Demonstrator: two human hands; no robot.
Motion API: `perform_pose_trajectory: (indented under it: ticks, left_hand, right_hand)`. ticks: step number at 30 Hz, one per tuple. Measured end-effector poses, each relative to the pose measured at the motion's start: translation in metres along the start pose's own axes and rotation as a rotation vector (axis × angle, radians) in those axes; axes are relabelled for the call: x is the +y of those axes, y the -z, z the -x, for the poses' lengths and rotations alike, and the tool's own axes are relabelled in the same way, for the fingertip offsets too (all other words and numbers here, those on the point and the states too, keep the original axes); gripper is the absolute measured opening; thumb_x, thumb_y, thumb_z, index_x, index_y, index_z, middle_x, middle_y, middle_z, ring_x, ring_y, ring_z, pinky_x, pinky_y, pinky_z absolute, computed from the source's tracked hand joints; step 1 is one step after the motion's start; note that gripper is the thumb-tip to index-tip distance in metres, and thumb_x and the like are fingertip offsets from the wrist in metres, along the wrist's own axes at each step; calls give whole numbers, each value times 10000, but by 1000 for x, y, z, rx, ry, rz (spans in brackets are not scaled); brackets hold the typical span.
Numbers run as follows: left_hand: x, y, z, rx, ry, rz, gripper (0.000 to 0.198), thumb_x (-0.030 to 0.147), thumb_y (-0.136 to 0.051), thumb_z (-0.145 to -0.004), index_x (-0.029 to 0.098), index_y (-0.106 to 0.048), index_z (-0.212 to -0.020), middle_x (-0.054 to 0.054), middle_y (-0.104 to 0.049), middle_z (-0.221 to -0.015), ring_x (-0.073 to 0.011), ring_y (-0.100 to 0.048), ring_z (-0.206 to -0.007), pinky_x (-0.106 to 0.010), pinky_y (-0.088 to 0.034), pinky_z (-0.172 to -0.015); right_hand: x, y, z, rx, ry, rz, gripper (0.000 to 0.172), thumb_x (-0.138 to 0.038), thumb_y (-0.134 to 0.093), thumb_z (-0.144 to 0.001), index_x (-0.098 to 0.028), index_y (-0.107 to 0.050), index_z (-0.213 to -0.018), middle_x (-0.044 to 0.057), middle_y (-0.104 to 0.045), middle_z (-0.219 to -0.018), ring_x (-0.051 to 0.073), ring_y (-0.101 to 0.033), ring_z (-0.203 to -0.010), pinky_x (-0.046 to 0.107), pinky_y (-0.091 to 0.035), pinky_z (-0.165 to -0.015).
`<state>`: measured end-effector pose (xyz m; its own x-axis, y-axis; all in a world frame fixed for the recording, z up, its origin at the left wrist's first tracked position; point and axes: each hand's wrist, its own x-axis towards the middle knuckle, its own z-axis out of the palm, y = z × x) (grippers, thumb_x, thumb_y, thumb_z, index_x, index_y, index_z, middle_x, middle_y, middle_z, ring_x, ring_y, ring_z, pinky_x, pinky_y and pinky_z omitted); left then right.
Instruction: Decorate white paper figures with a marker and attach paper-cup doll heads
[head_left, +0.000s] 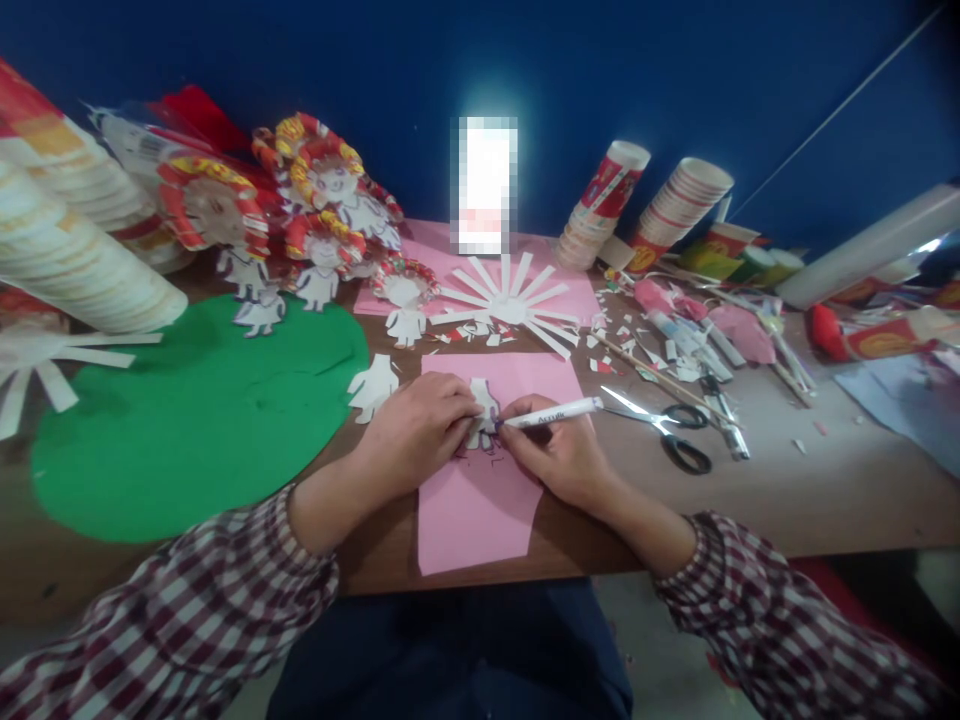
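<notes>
My left hand presses a small white paper figure cutout down onto a pink paper sheet near the table's front edge, fingers closed on the cutout. My right hand grips a white marker pen, its tip touching the figure's lower edge. Dark pen marks show on the pink sheet under the cutout. Another white figure cutout lies just left of the pink sheet.
A green paper circle covers the left of the table. Scissors lie right of my hand. Finished paper-cup dolls, cup stacks, a white paper sunburst, scraps and glue sticks crowd the back.
</notes>
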<state>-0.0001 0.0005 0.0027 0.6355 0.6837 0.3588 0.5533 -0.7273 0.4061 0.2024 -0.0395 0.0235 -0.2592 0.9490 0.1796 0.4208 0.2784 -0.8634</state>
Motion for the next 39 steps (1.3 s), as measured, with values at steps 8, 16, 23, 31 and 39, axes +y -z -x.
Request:
perform_pose_trajectory:
  ticks: [8, 16, 23, 31, 39]
  left_hand:
    - [1, 1, 0, -9, 1, 17, 146, 144, -545, -876, 173, -674, -939, -71, -658, -959, -217, -591, -963, -380, -497, -863]
    - [0, 0, 0, -2, -1, -1, 147, 145, -552, -873, 168, -676, -947, -75, -661, -964, -223, -591, -972, -383, -501, -864]
    - [1, 2, -1, 3, -11, 12, 150, 140, -553, -865, 170, -679, -941, -77, -663, -951, -218, -601, -962, -389, -508, -863]
    - [0, 0, -1, 9, -9, 3, 141, 152, -550, -873, 163, -677, -933, -78, -660, -952, -222, -591, -941, -386, -503, -840]
    - [1, 1, -1, 3, -12, 8, 141, 158, -548, -878, 173, -675, -938, -72, -664, -960, -218, -589, -942, -378, -494, -841]
  right_hand:
    - [2, 0, 1, 6, -37, -59, 49, -187, -601, -846, -173, -636, -879, 26, -682, -764, 139, -628, -663, 242, -504, -607]
    - [1, 0, 1, -5, -3, -12, 66, -187, -603, -853, -174, -652, -895, 24, -690, -780, 141, -631, -693, 244, -505, -644]
    - [1, 0, 1, -11, -7, 7, 84, -209, -596, -863, -171, -655, -909, 29, -692, -783, 143, -626, -686, 244, -498, -629]
    - [0, -1, 1, -5, 2, 19, 68, -186, -602, -852, -175, -658, -889, 23, -690, -770, 140, -622, -671, 241, -499, -624]
    - [0, -1, 1, -12, -3, 11, 65, -185, -604, -851, -178, -661, -883, 20, -684, -745, 137, -620, -652, 238, -496, -602]
